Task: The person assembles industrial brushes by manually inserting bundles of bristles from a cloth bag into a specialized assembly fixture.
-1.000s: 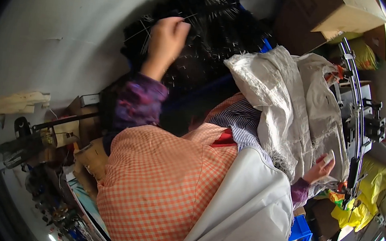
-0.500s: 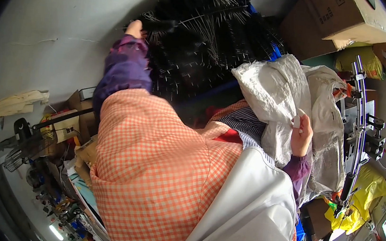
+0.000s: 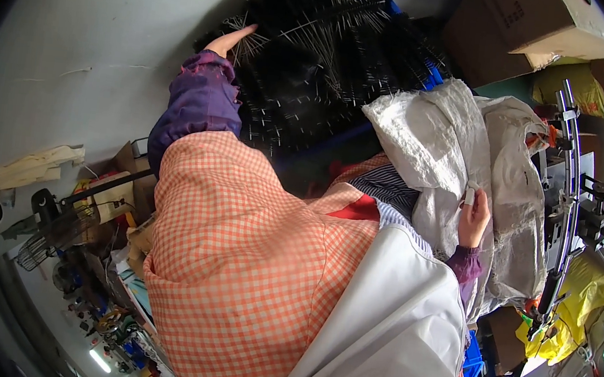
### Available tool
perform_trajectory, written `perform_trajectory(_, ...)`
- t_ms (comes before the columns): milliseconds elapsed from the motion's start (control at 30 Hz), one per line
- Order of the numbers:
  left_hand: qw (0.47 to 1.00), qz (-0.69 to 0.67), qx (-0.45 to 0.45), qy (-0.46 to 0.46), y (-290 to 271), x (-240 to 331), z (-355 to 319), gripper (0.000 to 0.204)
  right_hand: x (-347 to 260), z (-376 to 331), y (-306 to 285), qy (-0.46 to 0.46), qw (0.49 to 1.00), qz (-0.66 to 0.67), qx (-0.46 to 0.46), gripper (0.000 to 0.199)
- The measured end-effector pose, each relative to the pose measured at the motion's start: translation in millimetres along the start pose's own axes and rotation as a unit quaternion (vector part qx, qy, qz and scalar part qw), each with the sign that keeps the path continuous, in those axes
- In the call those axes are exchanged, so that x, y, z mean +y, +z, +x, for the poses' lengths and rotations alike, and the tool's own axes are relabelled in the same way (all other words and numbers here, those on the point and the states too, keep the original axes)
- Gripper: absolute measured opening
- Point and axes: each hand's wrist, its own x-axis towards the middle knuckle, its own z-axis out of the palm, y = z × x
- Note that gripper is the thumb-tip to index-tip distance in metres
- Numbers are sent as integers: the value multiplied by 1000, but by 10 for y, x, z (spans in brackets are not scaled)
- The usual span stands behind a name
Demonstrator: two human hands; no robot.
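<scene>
Grey wall behind; my left hand (image 3: 229,40) reaches flat, fingers open, into the black hanger pile (image 3: 324,57) just beyond it; right hand (image 3: 472,221) grips the sack (image 3: 434,144).

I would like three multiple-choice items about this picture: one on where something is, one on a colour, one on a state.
1. Where is the left hand?
A. at the pile of black wire hangers
B. on the yellow bag
C. on the cardboard box

2. What colour is the checked apron?
A. blue and white
B. orange and white
C. green and black

3. How is the right hand?
A. hanging free in the air
B. holding a wire basket
C. resting on the white woven sack

Answers: 1 A, its fingers reach the edge of the pile of black wire hangers. 2 B, the checks are orange and white. 3 C, it lies against the white woven sack.
</scene>
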Motion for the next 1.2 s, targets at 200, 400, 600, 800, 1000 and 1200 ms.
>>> perform_trajectory(200,979,-57,-126,148,-262,-579,142,27,11,-3,15,-7,1000,24,-18,32)
perform_trajectory(400,927,-364,2,-88,-144,-188,-208,22,109,-7,-7,15,1000,-4,-10,29)
perform_trajectory(600,935,-340,44,-89,-268,-482,15,26,-128,13,42,-45,995,-89,-30,25)
perform_trajectory(800,912,-407,-38,-20,-142,62,-259,22,-9,-100,-77,19,999,-10,-38,28)
perform_trajectory(1000,932,-358,49,-32,-203,93,-217,24,-110,32,-135,-18,997,-22,-77,31)
perform_trajectory(1200,918,-383,-99,10,-128,281,-290,28,-829,524,-4,-192,973,-120,-37,31)
